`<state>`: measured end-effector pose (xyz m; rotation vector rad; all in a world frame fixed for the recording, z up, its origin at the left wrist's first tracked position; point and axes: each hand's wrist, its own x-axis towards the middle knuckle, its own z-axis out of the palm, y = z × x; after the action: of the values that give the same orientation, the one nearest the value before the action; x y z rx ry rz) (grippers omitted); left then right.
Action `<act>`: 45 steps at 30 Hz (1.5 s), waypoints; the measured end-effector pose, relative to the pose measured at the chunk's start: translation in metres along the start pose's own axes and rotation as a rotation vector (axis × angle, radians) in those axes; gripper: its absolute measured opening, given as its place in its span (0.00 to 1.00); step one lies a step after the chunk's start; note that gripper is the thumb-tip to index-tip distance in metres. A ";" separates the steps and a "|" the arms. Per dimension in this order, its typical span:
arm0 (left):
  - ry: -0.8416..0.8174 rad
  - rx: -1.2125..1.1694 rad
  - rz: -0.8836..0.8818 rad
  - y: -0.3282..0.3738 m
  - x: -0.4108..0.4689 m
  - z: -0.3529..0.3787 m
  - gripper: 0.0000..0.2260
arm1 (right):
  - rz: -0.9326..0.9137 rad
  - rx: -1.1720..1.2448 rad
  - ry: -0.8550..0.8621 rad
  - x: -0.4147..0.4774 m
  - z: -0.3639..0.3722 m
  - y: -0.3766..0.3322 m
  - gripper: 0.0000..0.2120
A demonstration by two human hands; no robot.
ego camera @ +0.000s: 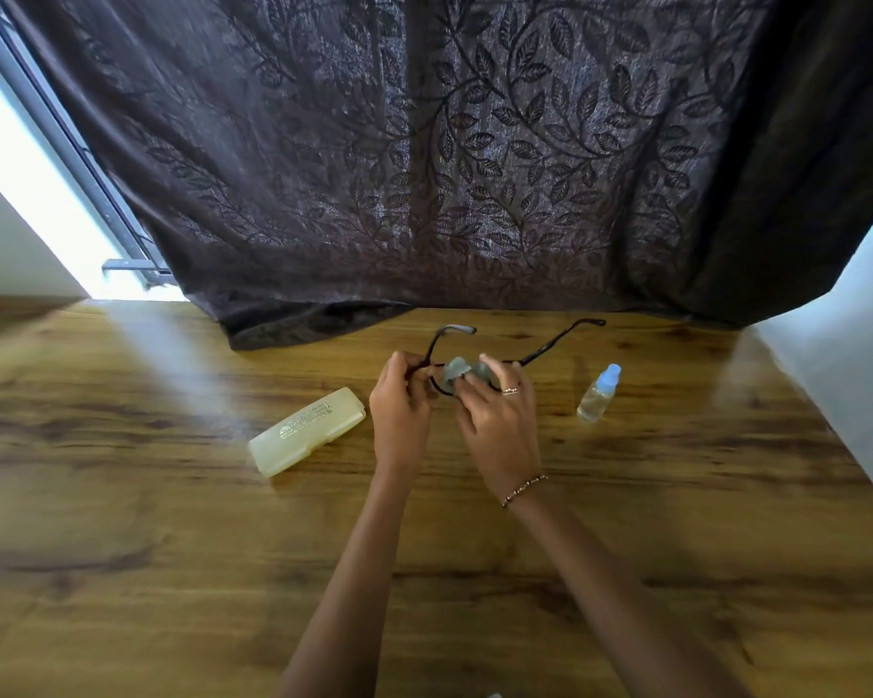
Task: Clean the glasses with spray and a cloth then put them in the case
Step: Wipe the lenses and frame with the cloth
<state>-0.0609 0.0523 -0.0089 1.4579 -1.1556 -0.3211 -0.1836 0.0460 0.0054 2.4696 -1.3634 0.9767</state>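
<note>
Hanging across the whole upper half of the frame: a dark leaf-patterned curtain (475,143), its hem spilling onto the far edge of the wooden table (122,546) filling the lower half.

Reaching up from the bottom centre and meeting at mid-frame: two bare forearms. Pinching the glasses (560,340) at their left corner with the left hand (401,400), fingers curling round the hinge end, both temples pointing away toward the curtain. Clamping the grey cloth (457,370) over a lens with the right hand (500,425), thumb and fingers closing on it; judging by the pose, wiping.

Lying shut on the table just left of the left hand: the pale yellowish case (307,431). Standing right of centre, near the right hand but apart: the small clear spray bottle (598,393) with its blue cap.

Risking, from here:
- twisting the frame, by holding only one corner while rubbing hard;
- snagging the open temples on the curtain hem just beyond them;
- tipping the light bottle while setting the cloth down on that side;
- smudging a clean lens while opening the shut case.
</note>
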 end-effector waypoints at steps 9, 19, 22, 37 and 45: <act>0.012 -0.008 0.027 0.006 0.002 -0.002 0.07 | -0.001 0.059 -0.003 0.003 -0.005 -0.003 0.11; 0.023 -0.010 0.033 0.003 0.003 -0.001 0.07 | 0.035 0.086 0.045 0.005 -0.004 -0.007 0.09; 0.025 -0.026 0.003 0.002 0.004 -0.001 0.05 | 0.039 -0.009 0.065 0.003 -0.006 -0.007 0.04; 0.059 -0.040 -0.024 0.001 0.004 0.000 0.08 | 0.018 0.086 0.049 0.003 -0.001 -0.017 0.10; 0.027 0.040 -0.035 -0.004 0.005 -0.002 0.06 | 0.052 0.206 0.022 0.004 -0.008 -0.004 0.11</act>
<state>-0.0553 0.0484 -0.0096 1.5143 -1.1214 -0.3033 -0.1830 0.0491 0.0148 2.5709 -1.3909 1.2085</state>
